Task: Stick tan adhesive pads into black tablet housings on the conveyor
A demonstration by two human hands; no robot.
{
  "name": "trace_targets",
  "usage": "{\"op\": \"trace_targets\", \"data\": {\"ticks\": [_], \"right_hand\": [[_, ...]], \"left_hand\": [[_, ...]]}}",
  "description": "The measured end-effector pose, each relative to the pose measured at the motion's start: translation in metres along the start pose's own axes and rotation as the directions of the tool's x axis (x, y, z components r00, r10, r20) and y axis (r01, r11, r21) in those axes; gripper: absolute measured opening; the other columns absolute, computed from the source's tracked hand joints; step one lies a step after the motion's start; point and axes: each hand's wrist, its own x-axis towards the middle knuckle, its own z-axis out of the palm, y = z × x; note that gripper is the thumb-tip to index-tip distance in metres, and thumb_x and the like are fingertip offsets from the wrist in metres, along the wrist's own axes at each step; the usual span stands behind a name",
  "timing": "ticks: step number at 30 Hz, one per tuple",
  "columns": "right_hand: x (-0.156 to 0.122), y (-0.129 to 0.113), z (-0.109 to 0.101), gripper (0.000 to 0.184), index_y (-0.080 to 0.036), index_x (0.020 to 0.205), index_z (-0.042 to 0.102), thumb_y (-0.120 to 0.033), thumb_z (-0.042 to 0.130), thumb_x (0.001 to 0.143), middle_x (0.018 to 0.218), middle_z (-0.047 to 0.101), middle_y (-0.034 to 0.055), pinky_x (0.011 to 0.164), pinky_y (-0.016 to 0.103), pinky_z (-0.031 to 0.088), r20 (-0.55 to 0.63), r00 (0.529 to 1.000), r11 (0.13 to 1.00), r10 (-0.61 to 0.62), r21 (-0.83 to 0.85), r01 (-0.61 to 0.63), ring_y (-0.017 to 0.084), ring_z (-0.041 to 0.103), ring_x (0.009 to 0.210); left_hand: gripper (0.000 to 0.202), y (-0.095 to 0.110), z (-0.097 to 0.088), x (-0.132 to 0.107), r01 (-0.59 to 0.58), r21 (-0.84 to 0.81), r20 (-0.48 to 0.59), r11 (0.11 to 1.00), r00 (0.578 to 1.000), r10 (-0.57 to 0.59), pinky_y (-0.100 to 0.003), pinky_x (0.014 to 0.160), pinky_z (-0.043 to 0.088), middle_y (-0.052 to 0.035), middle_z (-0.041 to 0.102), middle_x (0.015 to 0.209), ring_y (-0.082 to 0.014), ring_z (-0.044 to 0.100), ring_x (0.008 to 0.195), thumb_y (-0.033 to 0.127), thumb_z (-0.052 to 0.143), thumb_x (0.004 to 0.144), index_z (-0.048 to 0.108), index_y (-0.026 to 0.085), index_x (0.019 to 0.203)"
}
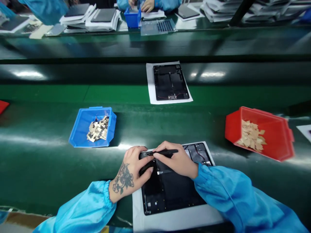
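Observation:
Before me, an opened tablet housing (179, 191) with black internals lies on a white sheet (175, 221). My left hand (131, 171) rests on its upper left corner, thumb and index finger spread apart over the inside. My right hand (176, 160) pinches a slim black pen-shaped tool (168, 152), held nearly level. The tool's tapered tip points left and meets the corner beside my left fingertips. Exactly what the tip touches is too small to make out. Part of the housing's upper edge is hidden under both hands.
A blue bin (75, 129) of small pale and dark pieces stands left; a red bin (274, 139) of tan pieces stands right. Another opened tablet (171, 82) lies farther off on white paper. Across the green bench, a co-worker's hands (147, 5) are beside a small blue box (132, 19).

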Motion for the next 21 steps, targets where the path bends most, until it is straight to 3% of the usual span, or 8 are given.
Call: {"op": "trace_targets", "data": {"ticks": [6,10,15,18,21], "right_hand": [[0.0,-0.012,-0.013,0.011,-0.018,0.078,0.063,-0.028,0.064,0.084,0.072,0.064,0.0004,0.061,0.026,0.049,-0.231,0.968,0.991,0.097,0.113,-0.073,0.016,0.063,0.066],[-0.004,-0.03,-0.02,0.014,-0.018,0.077,0.06,-0.03,0.063,0.084,0.069,0.061,-0.0004,0.058,0.025,0.048,-0.26,0.962,0.988,0.085,0.145,-0.048,0.015,0.061,0.063],[-0.026,-0.074,-0.026,0.016,-0.018,0.073,0.058,-0.025,0.056,0.088,0.075,0.066,0.0029,0.069,0.027,0.049,-0.063,0.994,0.983,-0.09,0.152,0.099,0.015,0.063,0.071],[-0.047,-0.101,-0.039,0.023,-0.019,0.071,0.052,-0.027,0.05,0.092,0.082,0.07,0.0054,0.073,0.025,0.049,0.066,0.963,0.938,-0.261,0.253,0.237,0.014,0.065,0.075],[-0.067,-0.107,-0.049,0.036,-0.019,0.069,0.051,-0.041,0.043,0.096,0.082,0.07,0.0048,0.073,0.021,0.049,0.235,0.911,0.931,-0.337,0.223,0.287,0.012,0.066,0.072]], "left_hand": [[0.021,-0.014,0.0,0.007,0.046,-0.247,-0.14,0.968,0.987,-0.083,-0.034,0.083,0.047,-0.0068,0.059,0.099,-0.0189,0.055,0.096,0.023,0.049,0.092,0.068,0.02,0.1],[0.021,-0.018,0.006,0.015,0.082,-0.21,-0.2,0.974,0.972,-0.125,-0.03,0.08,0.047,-0.0056,0.06,0.095,-0.0174,0.057,0.091,0.026,0.048,0.094,0.065,0.019,0.104],[0.02,-0.016,0.004,0.032,0.088,-0.001,0.006,0.996,0.996,-0.088,-0.029,0.072,0.045,-0.0037,0.057,0.088,-0.0171,0.056,0.082,0.029,0.053,0.092,0.061,0.02,0.107],[0.012,-0.015,-0.003,0.041,0.117,0.031,0.115,0.993,0.986,-0.119,-0.028,0.068,0.043,0.0001,0.055,0.08,-0.0153,0.054,0.073,0.028,0.056,0.09,0.059,0.019,0.098],[0.011,-0.009,-0.006,0.047,0.128,0.071,0.148,0.989,0.979,-0.137,-0.029,0.07,0.042,0.0004,0.054,0.081,-0.0164,0.053,0.077,0.03,0.057,0.089,0.056,0.019,0.089]]}}
